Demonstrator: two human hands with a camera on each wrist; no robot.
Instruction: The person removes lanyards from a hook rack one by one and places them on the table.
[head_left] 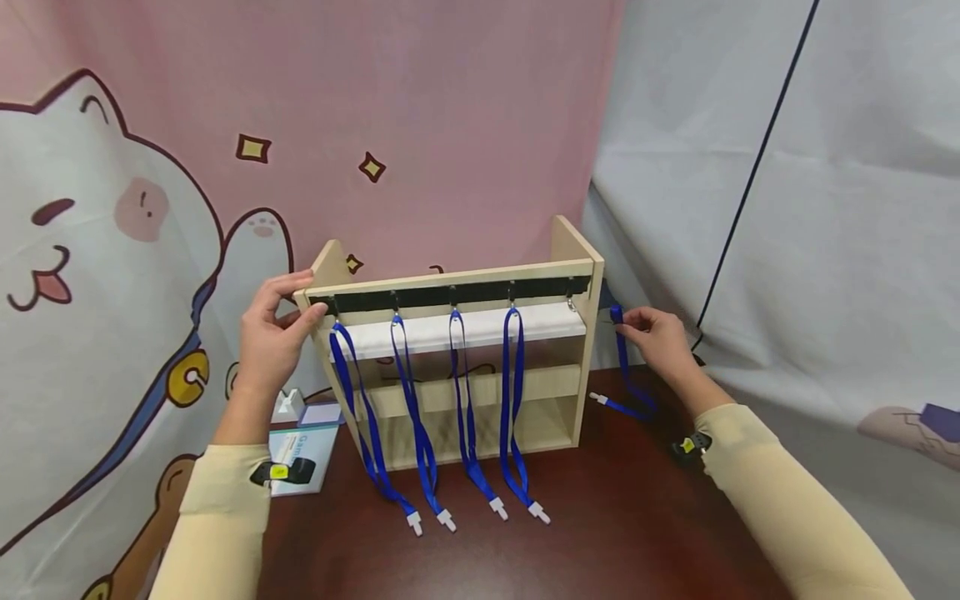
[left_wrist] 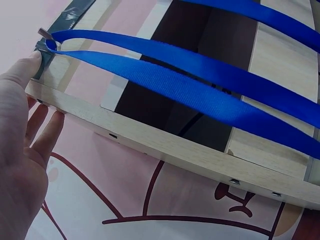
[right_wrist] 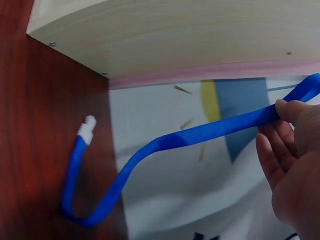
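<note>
Dark wooden table [head_left: 600, 533], wooden rack [head_left: 457, 367], booklet [head_left: 303, 458], lanyard ends [head_left: 476, 518]

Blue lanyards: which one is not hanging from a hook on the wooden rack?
The lanyard to the right of the rack, pinched in the right hand; its clip end lies on the table.

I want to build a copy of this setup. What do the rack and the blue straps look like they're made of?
The pale wooden rack looks like unfinished plywood or light board: matte, faint grain, with small screw holes along its edge in the left wrist view. The blue lanyard straps look like woven nylon or polyester webbing, with a fine ribbed sheen, and end in small white clips, probably plastic.
</note>
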